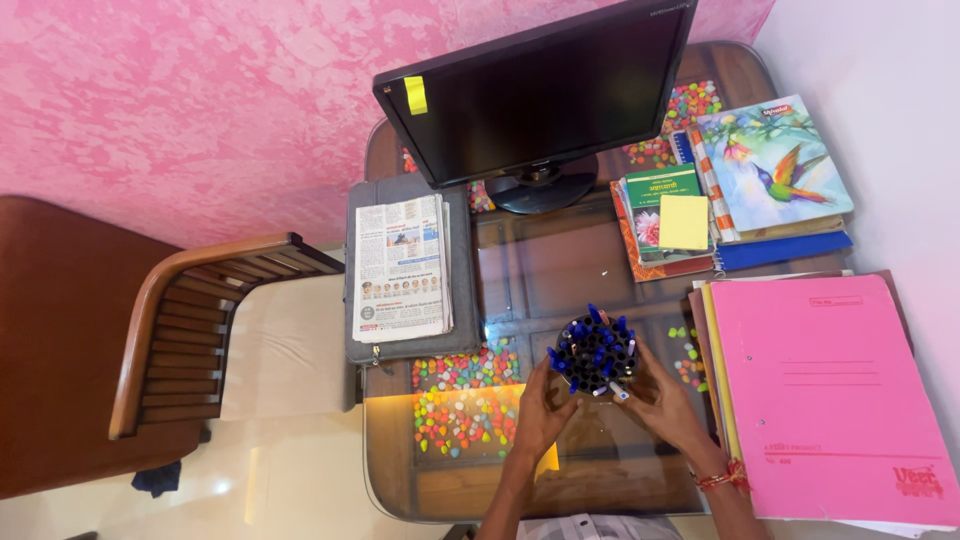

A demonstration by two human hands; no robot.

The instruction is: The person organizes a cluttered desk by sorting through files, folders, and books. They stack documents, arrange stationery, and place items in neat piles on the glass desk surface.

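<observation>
both hands cup a round black pen holder [595, 355] packed with blue-capped pens, standing on the glass table [560, 260] just in front of the person. the left hand [540, 410] wraps its side with fingers curled against the wall; the right hand [662, 398] does the same from the other side — a loose clasp, not a pinch. a dark monitor [540, 95] stands behind, a folded newspaper [400, 268] on a grey bag to the left, pink folders [830, 390] close on the right, books [730, 190] beyond — a wooden chair [190, 330] well apart.
</observation>
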